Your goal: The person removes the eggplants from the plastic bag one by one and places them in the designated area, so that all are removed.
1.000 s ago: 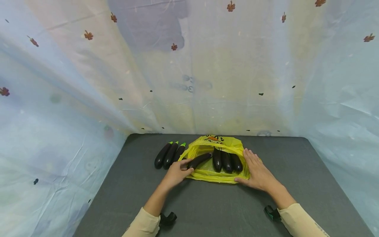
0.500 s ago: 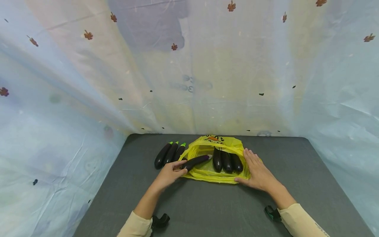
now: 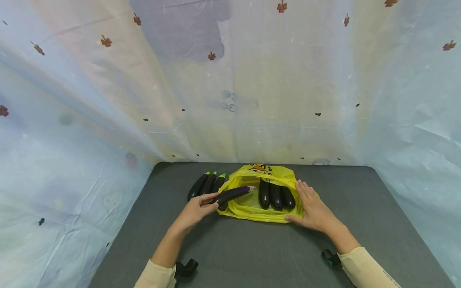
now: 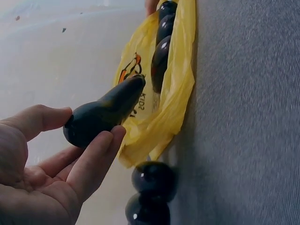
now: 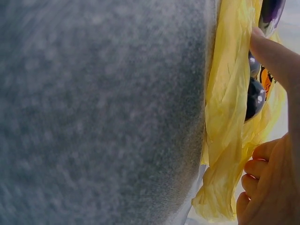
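My left hand (image 3: 192, 210) pinches a dark eggplant (image 3: 233, 195) by its rounded end, thumb on one side and fingers on the other. The eggplant's stem end points right, over the mouth of a yellow plastic bag (image 3: 248, 215). Inside the bag, three eggplants (image 3: 276, 197) lie side by side toward the right. My right hand (image 3: 313, 210) rests against the bag's right side with fingers extended; in the right wrist view its thumb (image 5: 272, 54) is at the bag's rim. Left of the bag lie several more eggplants (image 3: 197, 186) with green stem ends, partly hidden behind the left hand.
Everything lies on a dark grey table (image 3: 259, 252). Its far edge meets a pale patterned plastic sheet (image 3: 259, 120), which also hangs along the left and right sides. A black strap (image 3: 186, 268) is on the left wrist, and another (image 3: 331, 259) on the right.
My left hand has drawn back left and slightly up with the eggplant, which now sits farther out over the bag's left rim. The right hand and the other eggplants have stayed put.
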`<control>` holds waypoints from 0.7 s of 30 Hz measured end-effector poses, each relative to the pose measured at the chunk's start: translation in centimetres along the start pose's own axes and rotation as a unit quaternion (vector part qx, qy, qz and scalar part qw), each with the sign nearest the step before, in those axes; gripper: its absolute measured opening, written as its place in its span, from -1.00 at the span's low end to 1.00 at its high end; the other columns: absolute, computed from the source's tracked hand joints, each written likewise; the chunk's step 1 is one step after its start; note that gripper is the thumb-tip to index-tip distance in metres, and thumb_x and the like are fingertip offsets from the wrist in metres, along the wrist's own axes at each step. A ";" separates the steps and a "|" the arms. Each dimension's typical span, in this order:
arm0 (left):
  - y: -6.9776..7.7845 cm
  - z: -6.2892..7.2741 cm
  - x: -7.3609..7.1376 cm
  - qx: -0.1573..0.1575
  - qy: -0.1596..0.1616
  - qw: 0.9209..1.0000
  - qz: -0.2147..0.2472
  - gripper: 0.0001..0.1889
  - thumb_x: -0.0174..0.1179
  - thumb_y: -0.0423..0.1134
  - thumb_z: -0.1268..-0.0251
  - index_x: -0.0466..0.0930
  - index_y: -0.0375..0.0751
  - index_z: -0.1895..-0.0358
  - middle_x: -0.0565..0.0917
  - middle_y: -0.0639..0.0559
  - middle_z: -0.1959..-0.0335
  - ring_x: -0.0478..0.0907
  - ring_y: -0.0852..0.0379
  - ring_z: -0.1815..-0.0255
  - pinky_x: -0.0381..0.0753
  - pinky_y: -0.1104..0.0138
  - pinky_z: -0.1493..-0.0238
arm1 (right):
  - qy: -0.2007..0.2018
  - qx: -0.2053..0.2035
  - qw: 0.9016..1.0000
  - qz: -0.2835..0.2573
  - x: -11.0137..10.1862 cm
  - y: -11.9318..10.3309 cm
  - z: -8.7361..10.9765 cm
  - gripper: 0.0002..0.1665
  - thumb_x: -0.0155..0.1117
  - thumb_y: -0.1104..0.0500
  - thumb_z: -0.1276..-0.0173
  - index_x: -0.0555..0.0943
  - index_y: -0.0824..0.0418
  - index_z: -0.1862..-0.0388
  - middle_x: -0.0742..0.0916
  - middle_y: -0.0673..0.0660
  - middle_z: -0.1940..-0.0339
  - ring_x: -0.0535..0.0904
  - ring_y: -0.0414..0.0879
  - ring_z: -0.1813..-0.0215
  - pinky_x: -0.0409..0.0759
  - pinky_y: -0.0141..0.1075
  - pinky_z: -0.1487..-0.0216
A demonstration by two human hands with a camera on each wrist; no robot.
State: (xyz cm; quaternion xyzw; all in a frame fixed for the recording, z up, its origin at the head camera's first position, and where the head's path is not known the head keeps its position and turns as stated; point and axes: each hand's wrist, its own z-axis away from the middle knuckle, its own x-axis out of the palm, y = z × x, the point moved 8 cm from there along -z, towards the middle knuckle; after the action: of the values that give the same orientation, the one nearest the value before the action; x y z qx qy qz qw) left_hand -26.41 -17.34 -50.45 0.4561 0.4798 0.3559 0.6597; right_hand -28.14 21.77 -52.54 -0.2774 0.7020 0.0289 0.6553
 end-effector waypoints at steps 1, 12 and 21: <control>-0.1 0.0 -0.2 -0.002 -0.001 1.000 0.006 -0.41 0.33 -0.13 -0.59 0.48 -0.18 -0.57 0.58 -0.26 -0.45 0.61 -0.15 -0.38 0.62 -0.07 -0.37 | 0.000 0.001 1.000 -0.001 0.0 0.0 0.0 0.55 0.46 -0.51 -0.28 -0.09 0.40 -0.78 0.03 0.40 -0.79 -0.05 0.37 -0.76 0.00 0.31 -0.68; -1.1 0.6 -3.0 -0.015 0.002 0.997 0.080 -0.39 0.29 -0.22 -0.62 0.38 -0.25 -0.62 0.48 -0.39 -0.49 0.60 -0.19 -0.42 0.49 -0.08 -0.47 | -0.015 0.009 1.000 -0.006 0.2 0.3 0.0 0.57 0.45 -0.53 -0.27 -0.14 0.36 -0.79 -0.02 0.37 -0.80 -0.10 0.35 -0.78 -0.05 0.29 -0.71; -1.4 1.0 -5.4 -0.010 0.045 0.993 0.109 -0.38 0.26 -0.25 -0.64 0.34 -0.25 -0.64 0.24 -0.39 -0.65 0.48 -0.23 -0.52 0.46 0.01 -0.49 | -0.015 0.009 1.000 -0.003 0.3 0.3 0.0 0.57 0.44 -0.53 -0.28 -0.13 0.38 -0.79 0.01 0.41 -0.79 -0.08 0.36 -0.77 -0.03 0.32 -0.69</control>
State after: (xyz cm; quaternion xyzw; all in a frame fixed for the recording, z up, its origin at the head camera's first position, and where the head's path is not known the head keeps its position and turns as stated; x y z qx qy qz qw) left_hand -26.93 -22.96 -50.02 0.4825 0.4524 0.4505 0.5996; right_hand -28.31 21.93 -52.90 -0.2729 0.6914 0.0250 0.6685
